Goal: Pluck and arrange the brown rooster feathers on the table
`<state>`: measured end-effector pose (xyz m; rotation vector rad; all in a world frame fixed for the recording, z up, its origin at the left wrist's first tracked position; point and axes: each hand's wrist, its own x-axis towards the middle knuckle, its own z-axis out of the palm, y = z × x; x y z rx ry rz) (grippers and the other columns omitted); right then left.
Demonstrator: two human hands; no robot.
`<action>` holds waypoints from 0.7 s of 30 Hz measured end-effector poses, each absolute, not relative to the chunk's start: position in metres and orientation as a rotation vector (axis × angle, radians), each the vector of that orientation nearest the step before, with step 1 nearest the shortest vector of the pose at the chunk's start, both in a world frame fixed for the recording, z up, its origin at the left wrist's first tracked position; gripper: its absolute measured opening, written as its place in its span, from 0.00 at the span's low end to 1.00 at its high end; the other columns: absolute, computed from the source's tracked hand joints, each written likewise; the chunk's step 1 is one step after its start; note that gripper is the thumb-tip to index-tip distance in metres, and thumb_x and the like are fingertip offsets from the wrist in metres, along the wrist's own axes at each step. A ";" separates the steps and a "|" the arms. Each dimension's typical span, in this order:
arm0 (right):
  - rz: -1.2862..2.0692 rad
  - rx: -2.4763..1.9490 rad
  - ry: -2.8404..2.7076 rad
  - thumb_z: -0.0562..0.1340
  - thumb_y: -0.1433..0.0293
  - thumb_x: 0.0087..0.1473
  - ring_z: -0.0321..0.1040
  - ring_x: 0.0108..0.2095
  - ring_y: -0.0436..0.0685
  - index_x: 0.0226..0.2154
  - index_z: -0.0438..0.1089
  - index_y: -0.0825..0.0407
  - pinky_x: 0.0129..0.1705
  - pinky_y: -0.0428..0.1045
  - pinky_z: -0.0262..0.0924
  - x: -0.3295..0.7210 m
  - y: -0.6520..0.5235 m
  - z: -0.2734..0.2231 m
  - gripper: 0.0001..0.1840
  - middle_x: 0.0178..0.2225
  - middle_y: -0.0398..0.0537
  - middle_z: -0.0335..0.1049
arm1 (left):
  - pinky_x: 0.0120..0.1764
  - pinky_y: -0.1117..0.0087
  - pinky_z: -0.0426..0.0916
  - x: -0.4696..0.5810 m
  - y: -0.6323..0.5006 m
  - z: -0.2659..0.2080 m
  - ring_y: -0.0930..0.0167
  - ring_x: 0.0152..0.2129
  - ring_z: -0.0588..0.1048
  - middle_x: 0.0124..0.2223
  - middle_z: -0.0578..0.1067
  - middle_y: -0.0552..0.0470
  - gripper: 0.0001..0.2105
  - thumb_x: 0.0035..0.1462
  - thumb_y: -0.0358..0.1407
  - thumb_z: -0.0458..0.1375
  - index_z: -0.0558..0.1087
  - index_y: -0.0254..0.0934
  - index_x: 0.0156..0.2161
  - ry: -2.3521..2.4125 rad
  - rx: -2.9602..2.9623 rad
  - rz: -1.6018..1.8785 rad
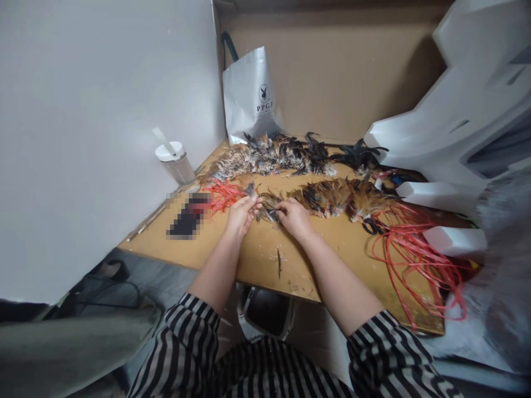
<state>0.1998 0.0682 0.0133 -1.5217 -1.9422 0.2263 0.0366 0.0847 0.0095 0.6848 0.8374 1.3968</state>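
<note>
In the head view, the left hand (pixel 243 214) is closed in a pinch on a small feather tuft (pixel 250 191), held just above the table (pixel 232 257) beside the red plastic strips (pixel 224 194). The right hand (pixel 295 218) has its fingertips drawn together at a small heap of loose feathers (pixel 270 212); whether they grip 1 of them I cannot tell. The 2 hands are near each other but apart

Further right lies the front row of brown feather bunches (pixel 332 198), with the back row of feather bunches (pixel 276 156) behind

What could go wrong, as I judge it: the tuft is light and held only by its base, so a loose pinch could let it slip or splay. The right forearm or sleeve, swung outward, could catch the long red strips (pixel 418 265) hanging over the table edge and drag nearby bunches. A draught could scatter the loose feathers
</note>
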 end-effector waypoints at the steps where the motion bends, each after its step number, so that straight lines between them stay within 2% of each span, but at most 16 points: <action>1: 0.194 -1.541 -1.968 0.56 0.70 0.48 0.63 0.35 0.54 0.34 0.72 0.47 0.34 0.47 0.54 0.199 0.068 0.015 0.11 0.33 0.47 0.66 | 0.22 0.84 0.63 0.037 0.084 0.009 0.81 0.21 0.71 0.30 0.76 0.48 0.05 0.46 0.30 0.60 0.71 0.30 0.31 0.855 0.704 1.384; 5: 0.114 -1.588 -2.034 0.55 0.70 0.50 0.60 0.39 0.56 0.37 0.71 0.46 0.36 0.48 0.53 0.200 0.074 0.016 0.13 0.35 0.50 0.64 | 0.22 0.83 0.63 0.040 0.082 0.008 0.80 0.21 0.71 0.31 0.76 0.47 0.08 0.44 0.32 0.62 0.72 0.30 0.31 0.890 0.801 1.326; 10: 0.091 -1.630 -2.086 0.52 0.70 0.52 0.57 0.39 0.58 0.35 0.72 0.48 0.37 0.49 0.51 0.202 0.077 0.017 0.13 0.36 0.52 0.62 | 0.22 0.82 0.63 0.042 0.080 0.009 0.80 0.21 0.71 0.33 0.76 0.46 0.10 0.42 0.34 0.63 0.73 0.30 0.31 0.964 0.894 1.280; 15: 0.037 -1.497 -2.102 0.51 0.69 0.54 0.55 0.39 0.57 0.36 0.71 0.49 0.39 0.49 0.49 0.207 0.072 0.026 0.14 0.37 0.52 0.62 | 0.22 0.82 0.62 0.042 0.081 0.007 0.80 0.21 0.71 0.31 0.76 0.47 0.10 0.41 0.34 0.63 0.74 0.30 0.31 0.973 0.909 1.264; 21: -0.089 -1.452 -2.161 0.49 0.67 0.56 0.52 0.40 0.58 0.35 0.70 0.49 0.40 0.51 0.45 0.208 0.064 0.036 0.15 0.37 0.52 0.61 | 0.23 0.82 0.64 0.045 0.077 0.008 0.78 0.23 0.73 0.34 0.76 0.45 0.10 0.40 0.33 0.64 0.73 0.29 0.31 0.916 0.926 1.126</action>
